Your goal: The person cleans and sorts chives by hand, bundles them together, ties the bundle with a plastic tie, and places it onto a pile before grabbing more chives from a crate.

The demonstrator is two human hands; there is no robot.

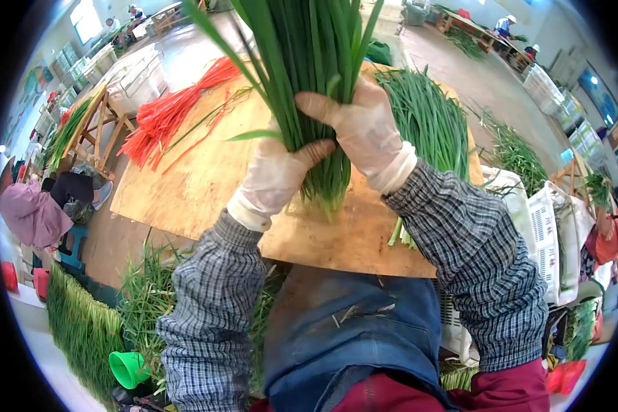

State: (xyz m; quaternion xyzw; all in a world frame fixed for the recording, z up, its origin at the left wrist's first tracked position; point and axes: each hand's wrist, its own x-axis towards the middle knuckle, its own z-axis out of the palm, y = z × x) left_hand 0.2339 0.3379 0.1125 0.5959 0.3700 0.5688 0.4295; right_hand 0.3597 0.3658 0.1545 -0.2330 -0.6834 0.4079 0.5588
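A thick bunch of garlic chives stands upright over the wooden tabletop, leaves up and pale cut ends pointing down near the wood. My left hand, in a whitish glove, is wrapped round the lower left side of the bunch. Slightly higher, my right hand, gloved too, grips it from the right, with its thumb across the front. To the right on the board lies a pile of loose chives. A heap of red plastic strips spreads over the far left of the board.
White plastic crates stand at the right. Chive leaves heap at lower left, beside a green bucket. A person in pink sits at far left. More workers and tables show at the back.
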